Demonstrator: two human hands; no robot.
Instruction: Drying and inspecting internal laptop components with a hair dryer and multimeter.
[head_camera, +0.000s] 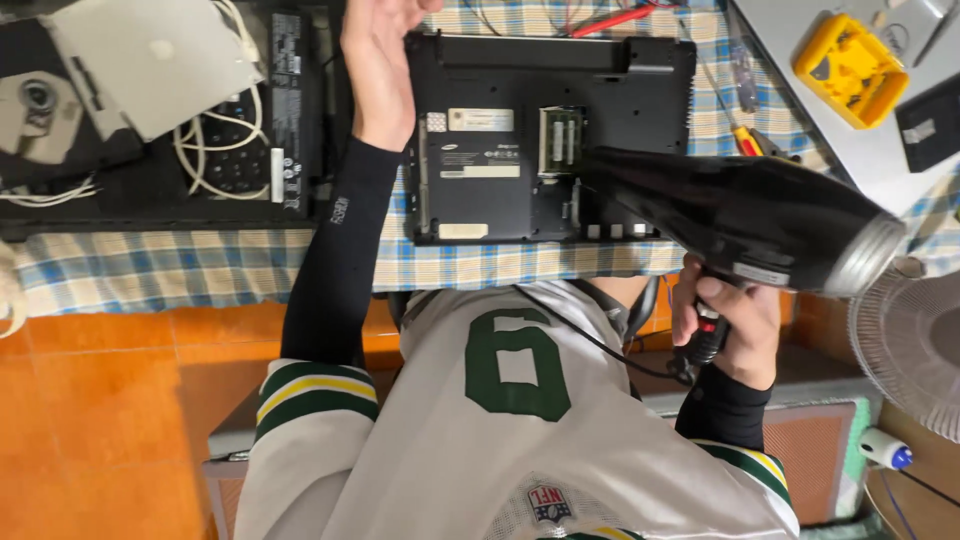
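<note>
A black laptop (520, 190) lies bottom up on a checkered tablecloth (150, 265), with a small cover off and a memory slot (560, 140) exposed. My left hand (378, 65) is raised at the laptop's left edge, palm open and empty. My right hand (728, 325) grips the handle of a black hair dryer (740, 215). The dryer's narrow end sits over the laptop's right side, and its silver-ringed end points right. Its cord (590, 340) runs across my white jersey.
Another dark device with white cables (215, 150) and an optical drive (40, 110) lie at the left. A yellow meter (850, 65), a screwdriver (745, 140) and a red probe (610, 18) lie at the top right. A fan (910, 345) stands at the right. Orange floor tiles (100, 400) show below.
</note>
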